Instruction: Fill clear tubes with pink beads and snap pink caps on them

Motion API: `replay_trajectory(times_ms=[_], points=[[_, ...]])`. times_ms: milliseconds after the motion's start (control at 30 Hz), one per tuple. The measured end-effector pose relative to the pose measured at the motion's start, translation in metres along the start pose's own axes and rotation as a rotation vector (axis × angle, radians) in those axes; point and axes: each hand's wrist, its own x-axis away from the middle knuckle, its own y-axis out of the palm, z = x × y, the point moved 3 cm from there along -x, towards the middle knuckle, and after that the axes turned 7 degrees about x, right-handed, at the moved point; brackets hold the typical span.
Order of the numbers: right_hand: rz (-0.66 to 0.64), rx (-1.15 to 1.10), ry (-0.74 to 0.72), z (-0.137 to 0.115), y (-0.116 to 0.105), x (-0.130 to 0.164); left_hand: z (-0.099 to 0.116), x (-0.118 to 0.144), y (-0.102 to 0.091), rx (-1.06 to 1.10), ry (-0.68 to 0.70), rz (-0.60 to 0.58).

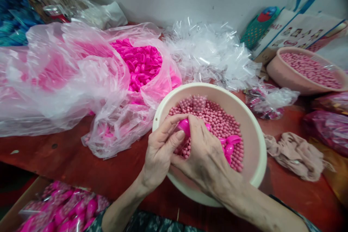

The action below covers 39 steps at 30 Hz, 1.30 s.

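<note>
I see my fingers (178, 135) pinched around a bright pink plastic shell (184, 126), left hand (160, 152) and right hand (205, 154) both gripping it over the cream bowl (255, 141). The bowl sits on the red desk (81, 159), filled with small pink beads (220, 119); more pink shells (230, 145) lie on them beside my right hand. Behind the bowl, an open plastic bag (81, 76) holds a heap of the same shells, with crumpled clear wrappers (209, 50) to its right.
</note>
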Motion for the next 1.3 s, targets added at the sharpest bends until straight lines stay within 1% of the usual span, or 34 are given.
replay_trajectory(times_ms=[167,300,400,533,633,700,767,867,933,1033,1133,1200,1300], points=[[-0.063,0.128,-0.108,-0.001,0.001,-0.002,0.0,0.002,-0.001,-0.014,0.008,0.012],[-0.032,0.146,-0.124,0.002,0.005,-0.003,0.001,0.001,-0.001,-0.058,0.004,0.016],[-0.014,0.069,-0.105,0.003,0.004,-0.005,0.003,0.0,0.001,-0.068,-0.005,0.022],[-0.075,-0.128,-0.033,0.003,0.002,-0.01,0.005,-0.001,0.004,0.007,0.053,0.073],[-0.026,-0.244,0.019,0.005,0.001,-0.01,0.005,-0.002,0.004,0.105,0.096,0.108],[-0.015,-0.201,0.014,0.008,0.001,-0.008,0.005,-0.002,0.004,0.136,0.122,0.112],[-0.028,-0.106,-0.009,0.011,0.0,-0.006,0.004,-0.003,0.004,0.135,0.122,0.083],[-0.05,0.017,-0.061,0.013,-0.003,-0.004,0.001,-0.003,0.004,0.105,0.073,0.013],[-0.066,0.056,-0.094,0.012,-0.006,-0.003,-0.001,-0.002,0.004,0.082,0.033,-0.022],[-0.027,0.144,-0.141,0.01,-0.008,-0.003,-0.003,-0.002,0.001,0.076,0.0,-0.046],[-0.008,0.272,-0.194,0.009,-0.003,0.0,-0.003,-0.001,0.0,0.07,-0.001,-0.048],[-0.011,0.268,-0.193,0.009,0.001,0.001,-0.002,-0.001,0.0,0.052,-0.008,-0.043],[-0.007,0.186,-0.16,0.009,0.004,0.0,0.0,-0.001,0.002,0.026,-0.014,-0.03]])
